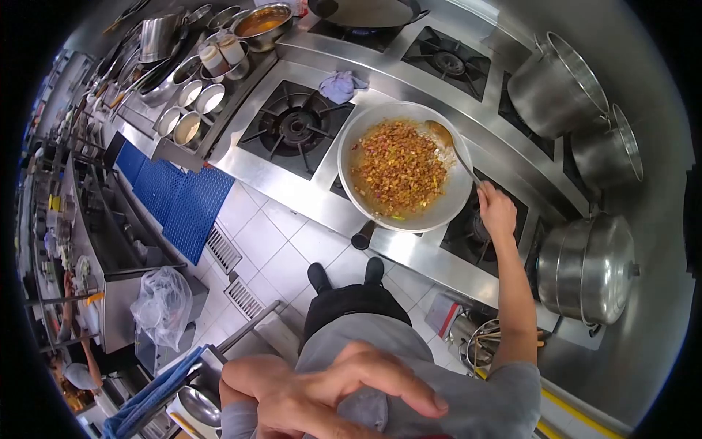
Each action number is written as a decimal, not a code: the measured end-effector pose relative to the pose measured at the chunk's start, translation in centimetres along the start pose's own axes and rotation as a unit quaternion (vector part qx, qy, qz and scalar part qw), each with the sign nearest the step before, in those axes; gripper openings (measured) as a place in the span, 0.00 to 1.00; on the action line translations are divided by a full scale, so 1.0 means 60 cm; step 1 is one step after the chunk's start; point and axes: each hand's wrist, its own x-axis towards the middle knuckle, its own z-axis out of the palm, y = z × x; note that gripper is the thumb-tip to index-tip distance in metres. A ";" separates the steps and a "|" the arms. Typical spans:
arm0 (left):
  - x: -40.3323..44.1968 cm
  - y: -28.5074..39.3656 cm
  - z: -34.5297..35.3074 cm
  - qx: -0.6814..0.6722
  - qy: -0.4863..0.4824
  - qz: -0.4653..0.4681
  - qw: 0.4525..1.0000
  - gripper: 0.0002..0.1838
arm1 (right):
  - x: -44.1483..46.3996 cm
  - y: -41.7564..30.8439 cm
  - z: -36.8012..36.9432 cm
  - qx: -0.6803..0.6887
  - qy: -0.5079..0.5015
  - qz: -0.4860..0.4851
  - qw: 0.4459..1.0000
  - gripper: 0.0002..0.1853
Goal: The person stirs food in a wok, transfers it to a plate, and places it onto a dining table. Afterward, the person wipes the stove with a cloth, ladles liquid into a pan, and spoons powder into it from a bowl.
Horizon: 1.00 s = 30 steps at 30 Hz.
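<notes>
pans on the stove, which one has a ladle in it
The wide pale metal pan of browned chopped food; the right hand holds its metal ladle. The black metal wok further back has none.

We hold a metal ladle [439, 133], its bowl at two o'clock inside a wide, round, pale pan [458, 190] on the stove [303, 208], pan handle [363, 235] at seven o'clock, with browned chopped food [398, 164] inside.
</notes>
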 end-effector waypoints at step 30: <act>-0.119 -0.467 -0.263 -0.656 0.334 -0.398 0.548 0.05 | -0.170 -0.178 -0.076 0.159 -0.117 0.072 0.978 0.14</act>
